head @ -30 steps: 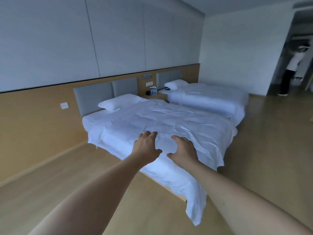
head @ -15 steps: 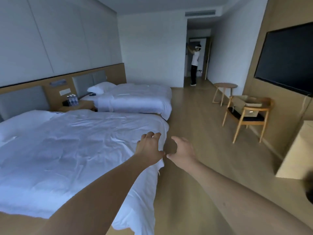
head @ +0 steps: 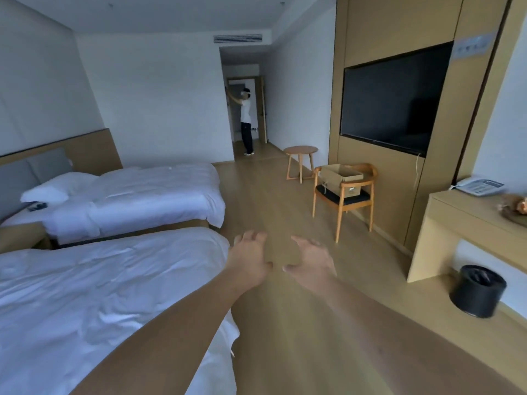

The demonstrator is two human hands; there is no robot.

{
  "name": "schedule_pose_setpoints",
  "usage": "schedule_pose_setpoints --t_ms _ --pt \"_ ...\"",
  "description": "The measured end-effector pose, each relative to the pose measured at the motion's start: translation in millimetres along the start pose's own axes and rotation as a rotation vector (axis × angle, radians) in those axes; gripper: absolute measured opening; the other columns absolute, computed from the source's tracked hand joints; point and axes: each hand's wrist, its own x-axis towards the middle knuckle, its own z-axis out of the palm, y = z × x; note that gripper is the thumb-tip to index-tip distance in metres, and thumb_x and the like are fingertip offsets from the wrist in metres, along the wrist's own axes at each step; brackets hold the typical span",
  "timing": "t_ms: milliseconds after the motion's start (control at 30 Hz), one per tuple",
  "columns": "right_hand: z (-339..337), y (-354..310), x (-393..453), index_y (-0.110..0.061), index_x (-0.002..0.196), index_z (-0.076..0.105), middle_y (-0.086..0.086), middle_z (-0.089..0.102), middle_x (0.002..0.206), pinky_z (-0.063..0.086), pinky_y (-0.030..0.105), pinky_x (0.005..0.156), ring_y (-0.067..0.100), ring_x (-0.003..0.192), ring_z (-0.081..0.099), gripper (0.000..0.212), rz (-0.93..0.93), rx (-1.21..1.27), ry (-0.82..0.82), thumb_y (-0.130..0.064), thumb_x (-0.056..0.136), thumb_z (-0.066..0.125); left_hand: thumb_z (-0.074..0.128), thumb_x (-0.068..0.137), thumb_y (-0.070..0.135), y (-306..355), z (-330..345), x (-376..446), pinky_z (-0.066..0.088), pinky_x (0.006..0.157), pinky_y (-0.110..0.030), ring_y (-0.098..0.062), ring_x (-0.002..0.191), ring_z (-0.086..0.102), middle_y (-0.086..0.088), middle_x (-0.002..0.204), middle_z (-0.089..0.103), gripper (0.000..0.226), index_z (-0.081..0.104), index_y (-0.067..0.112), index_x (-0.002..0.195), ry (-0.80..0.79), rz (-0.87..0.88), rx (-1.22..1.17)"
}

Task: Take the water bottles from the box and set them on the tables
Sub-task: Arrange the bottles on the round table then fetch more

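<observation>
Cardboard box (head: pixel 342 178) sits on the seat of a wooden armchair (head: pixel 346 199) by the TV wall, far ahead and to the right of both hands; flaps look open, contents can't be made out, no bottles visible from here. Left hand (head: pixel 251 260) and right hand (head: pixel 310 260) are stretched out in front over the wood floor (head: pixel 285 323), close together but apart, fingers loosely spread, holding nothing. Left forearm passes over the corner of the near bed (head: pixel 85 295), white duvet, rumpled. Second bed (head: pixel 142 192) lies beyond it. Small round wooden table (head: pixel 301 151) stands just past the chair, near the hallway opening. Desk (head: pixel 470 220) on the right edge carries a phone (head: pixel 479 186); black bin (head: pixel 477 290) on the floor below it. Dark TV (head: pixel 393 98) is mounted on the panel wall above the chair. Another person (head: pixel 246 121) stands in the hallway, arms raised, well away from the box.
</observation>
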Motion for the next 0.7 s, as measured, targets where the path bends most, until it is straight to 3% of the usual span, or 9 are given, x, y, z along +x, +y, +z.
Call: schedule_pose_setpoints --t_ms 367,700 --pt "36.2 99.1 198.9 -0.034 0.153 0.038 0.003 0.056 0.139 0.046 0.041 0.105 0.029 0.132 0.047 0.083 0.108 -0.001 0.002 -0.039 0.078 0.075 0.068 0.086 0.037 10.2 83.1 213.8 0.045 0.103 -0.046 -0.032 0.133 0.039 -0.009 0.146 0.044 0.071 0.040 0.021 0.148 -0.092 0.078 0.047" --pt "20.2 168.9 406.3 -0.034 0.151 0.039 0.001 0.055 0.140 0.047 0.041 0.104 0.029 0.131 0.047 0.081 0.146 0.026 -0.052 -0.038 0.078 0.073 0.069 0.085 0.042 47.6 132.2 423.5 0.043 0.107 -0.048 -0.032 0.138 0.035 -0.009 0.150 0.040 0.080 0.033 0.021 0.153 -0.159 0.061 0.007"
